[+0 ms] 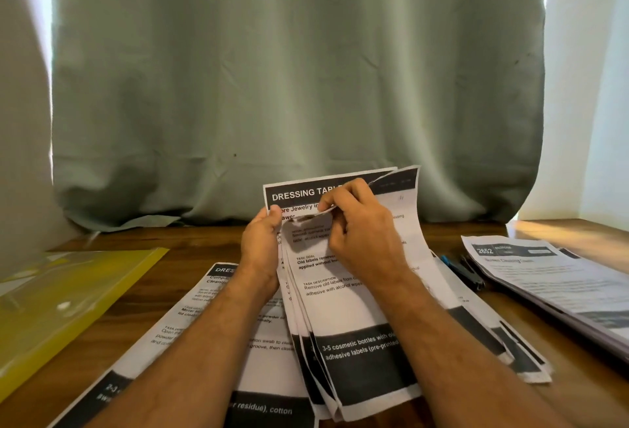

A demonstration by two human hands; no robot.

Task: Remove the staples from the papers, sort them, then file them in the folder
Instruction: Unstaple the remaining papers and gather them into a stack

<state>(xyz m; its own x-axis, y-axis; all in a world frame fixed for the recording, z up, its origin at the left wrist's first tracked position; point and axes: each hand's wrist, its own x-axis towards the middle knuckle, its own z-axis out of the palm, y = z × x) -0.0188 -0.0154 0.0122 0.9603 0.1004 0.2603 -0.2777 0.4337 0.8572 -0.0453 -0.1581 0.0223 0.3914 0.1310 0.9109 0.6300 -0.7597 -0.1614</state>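
I hold a stapled bundle of printed papers (pixel 354 308) with black headers upright over the table's middle. My left hand (pixel 260 244) grips its left edge near the top. My right hand (pixel 357 230) pinches the front sheet's top left corner, which is curled and peeled forward from the sheets behind. No staple can be made out. A loose sheet (pixel 204 335) lies flat below my left forearm. A yellow translucent folder (pixel 61 305) lies at the left. A second paper stack (pixel 558 284) lies at the right.
A dark tool with a blue tip (pixel 463 269) lies between the held bundle and the right stack. More sheets (pixel 510 349) lie fanned under my right forearm. A grey-green curtain (pixel 296 87) hangs behind the wooden table (pixel 102 335).
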